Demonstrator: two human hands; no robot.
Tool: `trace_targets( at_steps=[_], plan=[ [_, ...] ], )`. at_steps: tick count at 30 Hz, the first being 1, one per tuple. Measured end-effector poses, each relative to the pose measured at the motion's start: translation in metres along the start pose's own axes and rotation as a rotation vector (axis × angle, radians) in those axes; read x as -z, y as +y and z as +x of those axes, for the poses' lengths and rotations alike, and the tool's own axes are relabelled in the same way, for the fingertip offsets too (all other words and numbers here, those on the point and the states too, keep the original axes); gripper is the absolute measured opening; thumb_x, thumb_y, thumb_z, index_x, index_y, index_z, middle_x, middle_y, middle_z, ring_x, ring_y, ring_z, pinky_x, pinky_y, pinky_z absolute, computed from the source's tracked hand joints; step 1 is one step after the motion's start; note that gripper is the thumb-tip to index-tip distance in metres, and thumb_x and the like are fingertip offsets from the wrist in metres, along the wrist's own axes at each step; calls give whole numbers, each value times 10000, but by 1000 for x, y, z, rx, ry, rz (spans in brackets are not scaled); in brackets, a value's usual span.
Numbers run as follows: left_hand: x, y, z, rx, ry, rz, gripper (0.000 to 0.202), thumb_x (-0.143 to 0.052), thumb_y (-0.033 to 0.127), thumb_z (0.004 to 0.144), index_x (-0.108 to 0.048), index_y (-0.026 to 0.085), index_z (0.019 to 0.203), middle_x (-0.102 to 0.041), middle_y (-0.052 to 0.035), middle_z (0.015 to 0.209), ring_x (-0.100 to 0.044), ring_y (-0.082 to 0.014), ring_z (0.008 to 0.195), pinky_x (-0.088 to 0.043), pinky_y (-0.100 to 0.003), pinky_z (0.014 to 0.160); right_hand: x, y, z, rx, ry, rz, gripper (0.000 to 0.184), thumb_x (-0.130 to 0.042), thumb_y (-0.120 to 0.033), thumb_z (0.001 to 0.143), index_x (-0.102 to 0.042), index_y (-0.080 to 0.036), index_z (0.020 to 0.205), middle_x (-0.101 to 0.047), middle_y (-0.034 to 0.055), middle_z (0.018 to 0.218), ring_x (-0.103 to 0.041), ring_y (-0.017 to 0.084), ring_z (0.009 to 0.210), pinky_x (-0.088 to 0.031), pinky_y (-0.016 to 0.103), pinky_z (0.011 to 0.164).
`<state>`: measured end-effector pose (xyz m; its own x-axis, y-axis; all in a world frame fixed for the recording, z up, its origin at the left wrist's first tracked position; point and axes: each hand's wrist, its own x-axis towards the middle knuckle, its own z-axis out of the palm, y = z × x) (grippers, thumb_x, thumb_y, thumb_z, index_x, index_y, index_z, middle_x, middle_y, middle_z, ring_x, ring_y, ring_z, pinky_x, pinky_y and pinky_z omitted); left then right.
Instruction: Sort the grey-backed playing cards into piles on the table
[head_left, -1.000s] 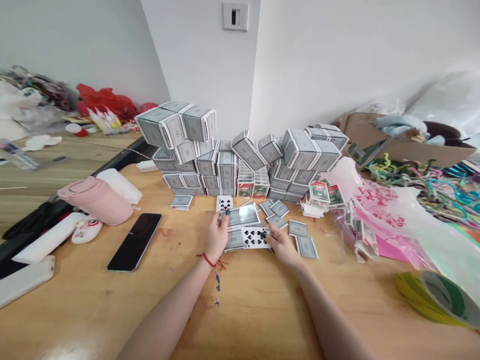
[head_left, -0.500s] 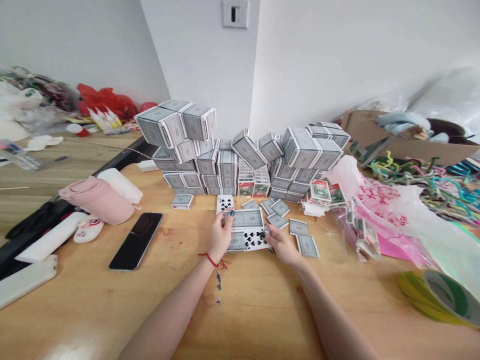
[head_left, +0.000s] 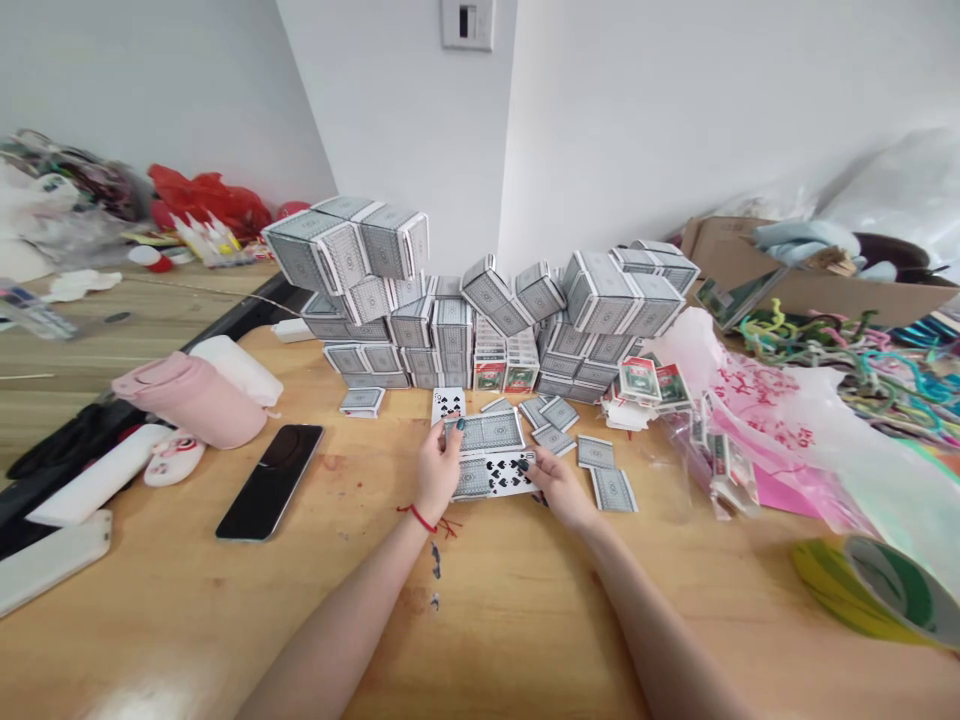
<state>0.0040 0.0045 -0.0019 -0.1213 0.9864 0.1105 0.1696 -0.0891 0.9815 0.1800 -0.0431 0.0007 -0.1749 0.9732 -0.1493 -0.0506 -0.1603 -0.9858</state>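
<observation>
My left hand [head_left: 436,472] pinches the left edge of a grey-backed playing card [head_left: 491,432] that stands tilted above the wooden table [head_left: 525,610]. My right hand [head_left: 556,487] holds the right edge of a face-up spade card [head_left: 504,472] lying just below it, with another grey-backed card [head_left: 472,480] beside it. A second face-up spade card [head_left: 448,404] lies behind my left hand. Several loose grey-backed cards [head_left: 600,470] are scattered to the right of my right hand.
A wall of stacked grey card boxes [head_left: 480,300] stands behind the cards. A black phone [head_left: 270,480], a pink pouch [head_left: 191,398] and white items lie at left. Plastic bags [head_left: 757,420], coloured pipe cleaners, a cardboard box [head_left: 795,285] and a tape roll [head_left: 877,590] fill the right.
The grey-backed card in my left hand has shifted slightly and now faces me flatter. Both hands stay nearly in place over the cards.
</observation>
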Motion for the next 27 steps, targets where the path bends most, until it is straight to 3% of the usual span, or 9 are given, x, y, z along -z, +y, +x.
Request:
trace_targets(
  at_steps=[7, 16, 21, 27],
  plan=[
    [-3, -2, -5, -36, -37, 29, 417, -465, 437, 774, -559, 157, 1068, -622, -76, 869, -532, -136, 633, -420, -240, 575, -11, 2, -3, 23, -44, -59, 275, -504, -455, 754, -478, -182, 746, -413, -57, 538, -336, 68, 427, -266, 192, 408],
    [-6, 1, -5, 8, -19, -30, 407, -493, 437, 754, -572, 159, 1040, -622, -80, 896, -546, -155, 679, -424, -247, 602, -18, 4, -3, 19, -16, -44, 291, -495, -478, 754, -443, -196, 703, -413, -50, 535, -366, 84, 446, -295, 200, 414],
    [-8, 3, -7, -6, -26, 12, 392, -484, 414, 762, -576, 152, 1040, -619, -61, 798, -520, -139, 620, -413, -241, 574, -23, 5, -4, 26, 3, -96, 298, -475, -459, 772, -415, -197, 642, -403, -53, 497, -374, 88, 435, -302, 207, 419],
    [-9, 5, -8, -18, -15, 20, 378, -481, 394, 766, -578, 153, 1040, -631, -79, 861, -545, -158, 672, -427, -258, 610, -27, 3, -6, 47, 21, -149, 346, -451, -471, 783, -392, -201, 574, -424, -44, 455, -397, 94, 421, -315, 215, 423]
  ],
)
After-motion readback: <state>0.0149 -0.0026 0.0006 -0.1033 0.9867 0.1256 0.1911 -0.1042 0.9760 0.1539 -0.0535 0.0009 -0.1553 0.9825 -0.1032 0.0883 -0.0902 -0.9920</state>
